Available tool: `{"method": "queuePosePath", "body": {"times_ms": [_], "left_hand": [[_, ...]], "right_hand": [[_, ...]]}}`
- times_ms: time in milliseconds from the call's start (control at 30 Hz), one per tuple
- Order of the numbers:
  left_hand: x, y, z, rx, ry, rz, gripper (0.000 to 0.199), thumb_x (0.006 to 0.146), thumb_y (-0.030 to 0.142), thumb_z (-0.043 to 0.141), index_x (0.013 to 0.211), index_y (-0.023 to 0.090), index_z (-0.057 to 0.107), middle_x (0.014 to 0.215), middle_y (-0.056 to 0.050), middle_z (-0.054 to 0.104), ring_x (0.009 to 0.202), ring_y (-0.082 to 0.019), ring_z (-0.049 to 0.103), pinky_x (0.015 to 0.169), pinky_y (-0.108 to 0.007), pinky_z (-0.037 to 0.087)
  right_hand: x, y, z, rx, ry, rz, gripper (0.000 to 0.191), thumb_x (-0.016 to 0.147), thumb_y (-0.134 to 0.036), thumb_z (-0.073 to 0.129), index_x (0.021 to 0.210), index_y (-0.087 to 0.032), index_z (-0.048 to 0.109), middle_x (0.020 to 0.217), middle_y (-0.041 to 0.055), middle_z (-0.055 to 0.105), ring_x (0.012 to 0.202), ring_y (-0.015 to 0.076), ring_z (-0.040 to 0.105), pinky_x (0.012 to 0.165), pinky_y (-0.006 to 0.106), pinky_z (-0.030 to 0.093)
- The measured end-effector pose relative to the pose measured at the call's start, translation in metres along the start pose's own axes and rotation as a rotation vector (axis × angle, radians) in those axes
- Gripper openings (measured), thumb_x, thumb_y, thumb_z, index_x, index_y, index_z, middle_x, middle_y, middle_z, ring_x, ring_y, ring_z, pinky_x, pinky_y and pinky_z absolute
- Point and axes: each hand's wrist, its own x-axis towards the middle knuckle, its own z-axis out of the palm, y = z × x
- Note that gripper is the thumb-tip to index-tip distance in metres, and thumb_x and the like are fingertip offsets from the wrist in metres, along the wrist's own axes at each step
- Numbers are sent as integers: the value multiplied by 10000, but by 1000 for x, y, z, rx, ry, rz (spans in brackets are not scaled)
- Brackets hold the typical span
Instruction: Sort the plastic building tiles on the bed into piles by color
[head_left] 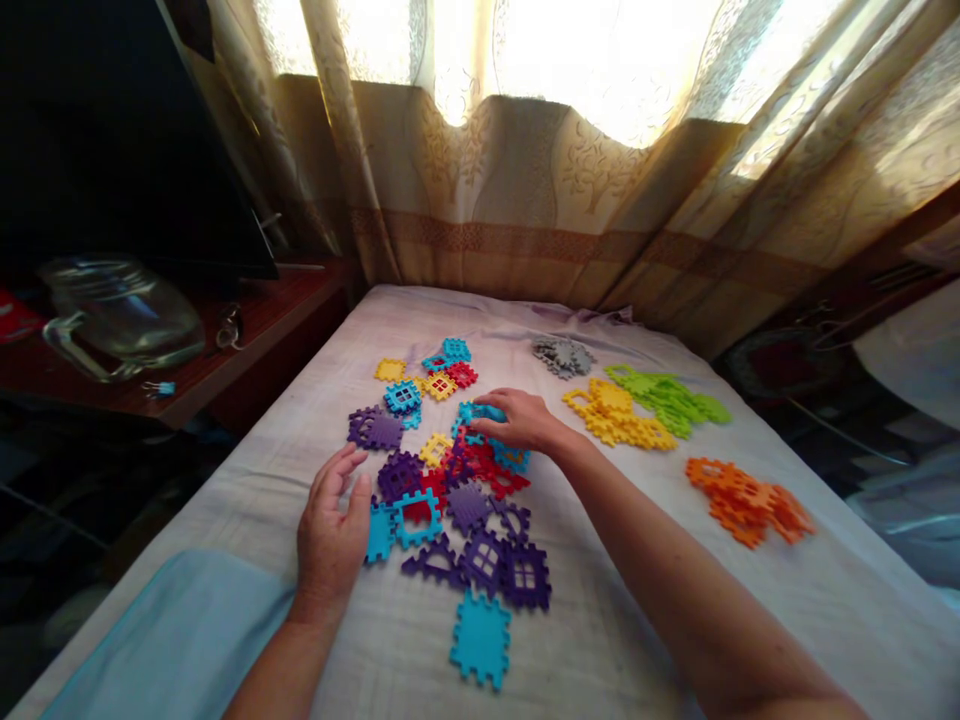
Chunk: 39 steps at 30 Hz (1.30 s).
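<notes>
While your right hand (519,418) reaches over the far side of the mixed pile (491,470), its fingers touch a blue piece (466,413); I cannot tell whether they pinch it. Your left hand (332,530) curves loosely, thumb apart from fingers, just beside a blue panel (381,530). Gray (562,356), yellow (619,415), green (664,397) and orange heaps (746,500) lie to your right.
</notes>
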Motion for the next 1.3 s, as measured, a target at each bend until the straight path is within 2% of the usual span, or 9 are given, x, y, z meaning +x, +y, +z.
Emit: {"method": "queuePosePath", "body": {"times_ms": [100, 200, 367, 467, 633, 900, 1033, 1133, 1300], "left_hand": [[0, 0, 1, -1, 0, -1, 313, 869, 415, 521, 1057, 211, 667, 1275, -93, 647, 1182, -227, 608, 1022, -378, 496], [0, 1, 0, 6, -2, 2, 318, 873, 411, 520, 1064, 207, 670, 1279, -96, 648, 1168, -225, 616, 1012, -376, 505], [-1, -1, -1, 2, 10, -15, 328, 880, 432, 531, 1082, 213, 667, 1289, -96, 646, 1152, -227, 625, 977, -374, 525], [-2, -2, -1, 2, 1, -25, 331, 888, 436, 525, 1091, 216, 665, 1295, -97, 642, 1151, -226, 628, 979, -380, 525], [-2, -1, -1, 22, -2, 16, 306, 898, 418, 515, 1072, 222, 674, 1279, -89, 651, 1184, -226, 612, 1015, -391, 500], [3, -3, 1, 17, -2, 63, 299, 889, 394, 507, 1064, 210, 666, 1266, -101, 655, 1184, -233, 612, 1003, -392, 508], [5, -5, 3, 11, -32, 67, 308, 872, 386, 506, 1062, 202, 664, 1254, -107, 661, 1175, -244, 619, 1042, -426, 483], [6, -5, 2, 35, -43, 78, 313, 873, 375, 496, 1077, 200, 657, 1233, -106, 673, 1147, -243, 637, 1036, -431, 489], [2, 9, -2, 166, -21, 300, 268, 914, 340, 481, 1071, 205, 651, 1201, -95, 685, 1147, -227, 636, 1023, -400, 497]], "right_hand": [[15, -28, -21, -2, 121, 1, 430, 932, -525, 494, 1234, -284, 683, 1251, 73, 679, 1169, 274, 589, 992, 413, 419], [58, -71, -24, -19, 135, -130, 412, 951, -464, 471, 1245, -254, 670, 1285, 92, 651, 1201, 263, 562, 1036, 423, 398], [126, -129, 7, -80, -56, -255, 558, 912, -610, 475, 1403, -349, 522, 1531, 89, 420, 1409, 341, 332, 1108, 632, 279], [137, -134, 23, -87, -158, -242, 560, 907, -626, 453, 1391, -354, 527, 1496, 102, 453, 1371, 363, 385, 1079, 666, 298], [109, -106, 18, -101, -149, -187, 492, 901, -522, 491, 1335, -314, 590, 1395, 114, 553, 1248, 338, 532, 996, 537, 443], [19, -54, 6, -2, -83, -88, 432, 936, -508, 469, 1251, -287, 664, 1340, 96, 623, 1207, 306, 585, 1007, 490, 442], [-25, -24, 4, 302, 120, -12, 382, 954, -408, 453, 1221, -261, 684, 1266, 48, 686, 1165, 205, 620, 1013, 343, 451], [-58, 8, 6, 514, 315, 136, 378, 941, -395, 428, 1125, -248, 724, 1118, 28, 746, 1039, 185, 669, 940, 314, 491], [-101, 57, 15, 491, 414, 455, 381, 892, -367, 444, 1053, -201, 747, 1003, 68, 761, 930, 221, 693, 852, 336, 517]]}}
